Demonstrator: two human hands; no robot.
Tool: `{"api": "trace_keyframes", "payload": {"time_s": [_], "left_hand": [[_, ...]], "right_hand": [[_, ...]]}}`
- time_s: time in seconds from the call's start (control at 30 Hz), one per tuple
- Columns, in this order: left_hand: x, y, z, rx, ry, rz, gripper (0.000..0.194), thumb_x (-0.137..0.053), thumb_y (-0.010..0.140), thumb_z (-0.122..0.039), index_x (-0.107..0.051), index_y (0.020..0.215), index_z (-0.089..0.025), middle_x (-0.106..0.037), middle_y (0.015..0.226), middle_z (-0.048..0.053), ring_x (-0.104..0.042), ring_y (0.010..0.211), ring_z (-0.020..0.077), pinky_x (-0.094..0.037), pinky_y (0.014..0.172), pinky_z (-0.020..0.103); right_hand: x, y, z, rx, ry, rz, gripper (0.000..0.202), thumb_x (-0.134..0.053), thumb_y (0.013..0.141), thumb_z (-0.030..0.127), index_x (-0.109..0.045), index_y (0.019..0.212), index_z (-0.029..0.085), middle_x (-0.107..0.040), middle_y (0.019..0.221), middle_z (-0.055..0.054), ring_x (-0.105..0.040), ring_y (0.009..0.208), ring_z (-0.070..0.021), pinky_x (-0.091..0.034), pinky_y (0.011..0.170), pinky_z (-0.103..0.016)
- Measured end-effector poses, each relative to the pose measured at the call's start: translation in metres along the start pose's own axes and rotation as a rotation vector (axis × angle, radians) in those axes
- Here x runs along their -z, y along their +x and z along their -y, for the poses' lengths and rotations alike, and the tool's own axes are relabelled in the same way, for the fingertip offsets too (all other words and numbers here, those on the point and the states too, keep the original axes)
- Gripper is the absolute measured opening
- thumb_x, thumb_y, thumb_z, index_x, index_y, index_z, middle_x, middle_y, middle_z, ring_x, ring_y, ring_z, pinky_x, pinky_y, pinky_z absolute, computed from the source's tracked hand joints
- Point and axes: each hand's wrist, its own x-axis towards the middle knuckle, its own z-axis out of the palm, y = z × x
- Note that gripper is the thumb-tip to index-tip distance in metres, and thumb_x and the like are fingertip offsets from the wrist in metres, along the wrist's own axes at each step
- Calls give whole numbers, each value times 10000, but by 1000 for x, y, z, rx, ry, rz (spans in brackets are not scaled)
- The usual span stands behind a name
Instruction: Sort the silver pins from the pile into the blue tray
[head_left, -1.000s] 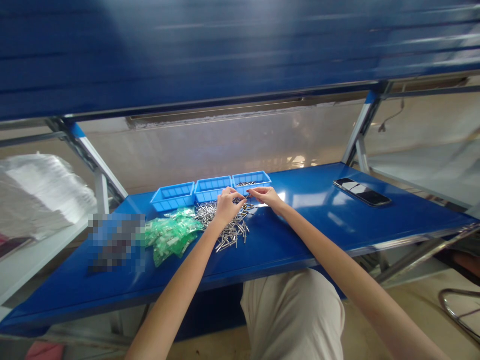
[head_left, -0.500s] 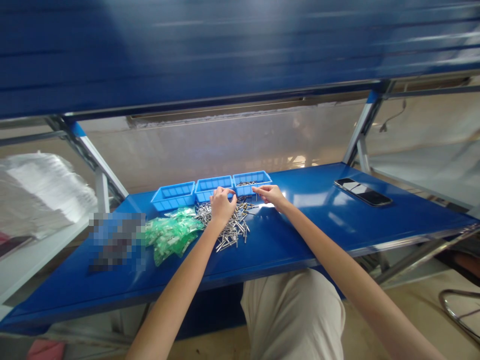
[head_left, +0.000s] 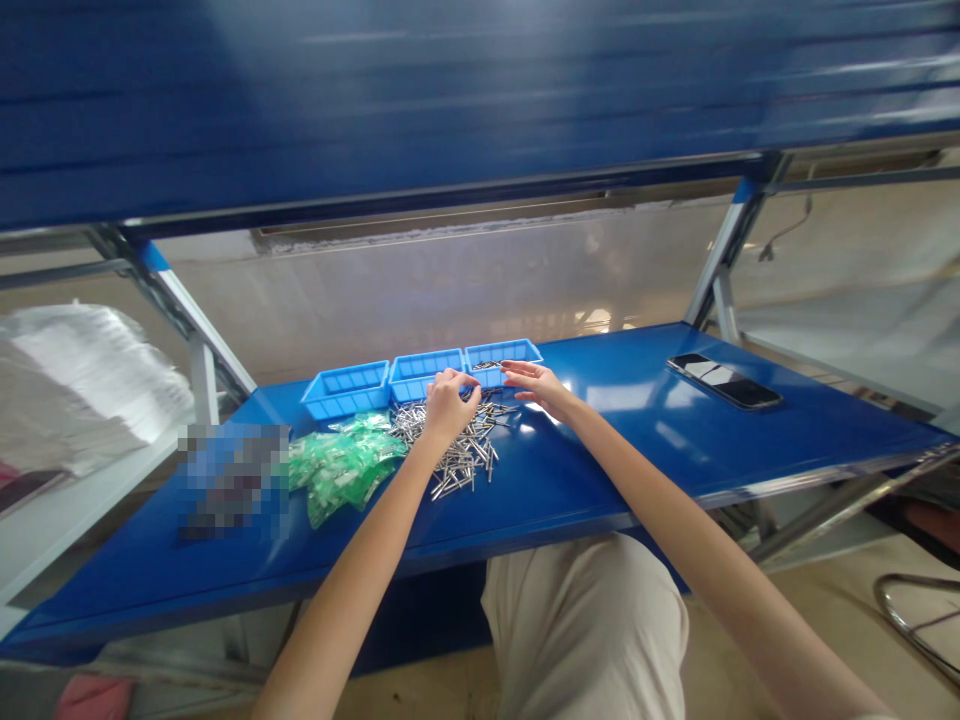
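Note:
My left hand (head_left: 450, 400) is over a loose pile of thin metal pins (head_left: 463, 462), fingers curled and thumb and forefinger brought together. Whatever is between those fingertips is too small to make out. To its right, my right hand (head_left: 543, 388) has its fingers stretched out and apart, with nothing visible in them. It hovers by the front of the right blue tray (head_left: 534, 352), where some pins lie. The middle blue tray (head_left: 405, 386) stands just behind my left hand, and the left blue tray (head_left: 337, 405) adjoins it.
Crumpled green plastic bags (head_left: 345, 465) lie left of the pile. A phone (head_left: 724, 380) rests on the right of the blue table (head_left: 600, 470). A blue panel (head_left: 480, 110) overhangs the work area, held by slanted metal posts. A blurred patch covers something at left.
My right hand's fingers have gone from a pinch on a pin to spread apart, near the right tray. My left hand has moved slightly right, its fingertips closer together.

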Motion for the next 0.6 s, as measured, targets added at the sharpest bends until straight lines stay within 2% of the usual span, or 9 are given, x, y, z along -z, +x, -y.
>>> {"api": "trace_keyframes", "payload": {"time_s": [0.1,0.2,0.4,0.6], "left_hand": [[3,2,-1,-67,-20,67,151,-522,764,-296,-635,754,-196,-591,829,37,-509,871,201,-346,815,376],[7,2,1,-111,-22,158,192,-551,747,-353,-650,693,-198,-589,793,36,-507,857,205,-335,812,389],[11,1,12,-143,3,376,228,-600,695,-442,-689,707,-233,-573,831,51,-487,883,235,-320,815,424],[8,0,17,-166,-39,434,242,-623,655,-480,-697,704,-254,-576,882,49,-469,911,243,-315,835,434]], "right_hand": [[-1,-1,-3,-40,-112,-66,351,-628,710,318,-617,1041,202,-612,1064,-76,-589,816,-141,-457,545,-183],[-3,-1,-4,-37,-175,-77,315,-631,699,315,-644,995,208,-639,985,-62,-577,725,-116,-426,497,-171],[-4,0,-5,-30,-171,-77,295,-629,693,295,-658,969,195,-643,958,-66,-548,650,-91,-380,443,-154],[-4,-1,-5,-33,-149,-69,287,-637,684,284,-663,956,193,-643,954,-65,-530,619,-80,-370,433,-153]]}}
